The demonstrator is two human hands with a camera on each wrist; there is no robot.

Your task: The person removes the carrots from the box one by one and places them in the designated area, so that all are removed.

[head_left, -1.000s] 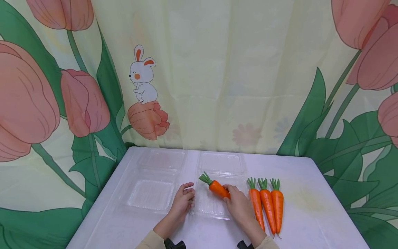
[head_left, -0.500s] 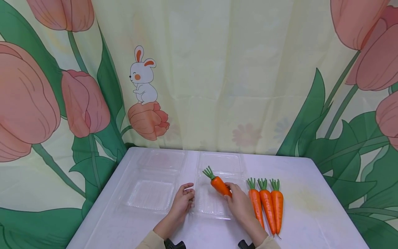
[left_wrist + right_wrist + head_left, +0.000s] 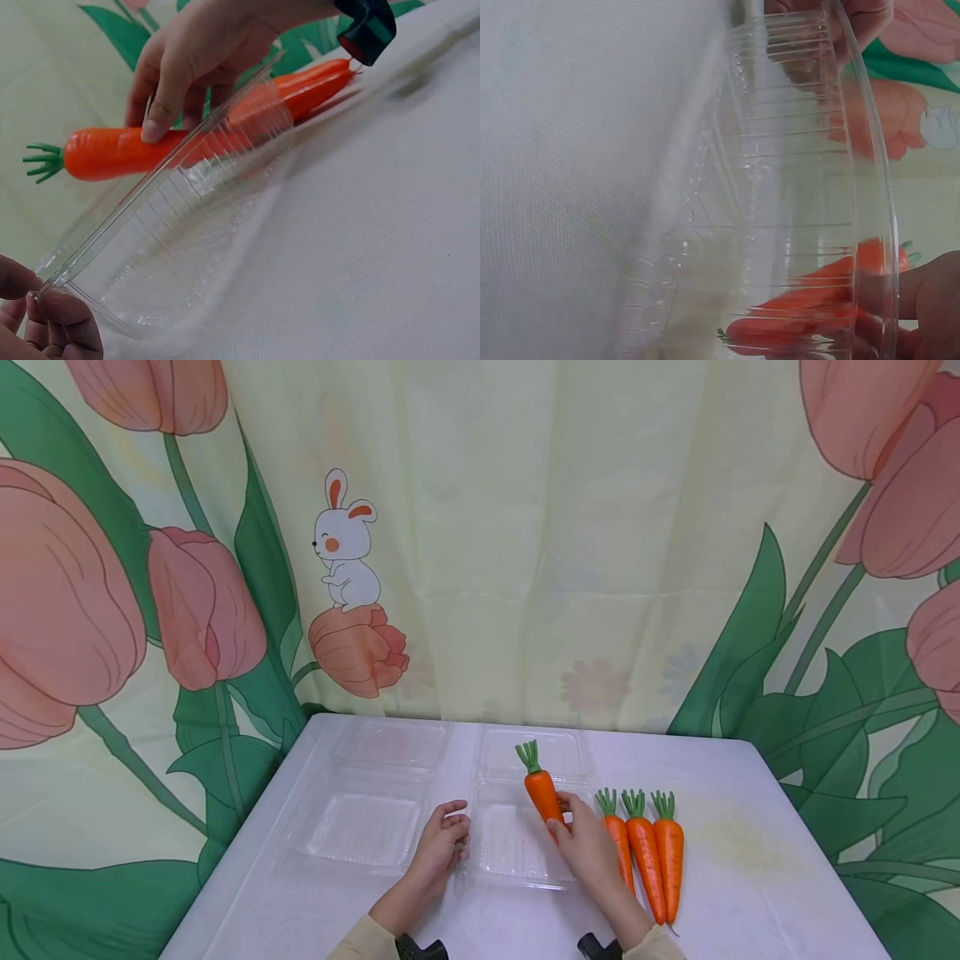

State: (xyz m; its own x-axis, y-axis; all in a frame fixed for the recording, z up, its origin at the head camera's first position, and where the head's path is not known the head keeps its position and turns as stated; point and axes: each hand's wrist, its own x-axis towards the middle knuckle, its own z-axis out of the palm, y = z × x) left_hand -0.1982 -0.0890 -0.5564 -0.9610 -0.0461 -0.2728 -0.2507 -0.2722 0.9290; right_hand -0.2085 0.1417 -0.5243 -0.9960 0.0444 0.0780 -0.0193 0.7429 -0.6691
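Note:
My right hand (image 3: 588, 845) grips an orange carrot (image 3: 542, 793) by its body, over the right part of a clear plastic clamshell container (image 3: 517, 884). The green top of the carrot points up and away from me. In the left wrist view my left hand (image 3: 64, 322) pinches the container's rim between thumb and finger. From the right wrist the carrot (image 3: 795, 307) shows through the ribbed clear wall, its tip pointing down toward the container's base. The container's lid (image 3: 528, 752) lies folded back at the far side.
Several things share the white table (image 3: 750, 877). A second open clear container (image 3: 360, 835) lies to the left. Three carrots (image 3: 647, 860) lie side by side right of my right hand, the nearest partly covered by my arm. A printed curtain (image 3: 487, 543) hangs behind.
My right hand has moved slightly right with the carrot, which has turned more upright, its green top swinging up and to the right. My left hand has stayed in place.

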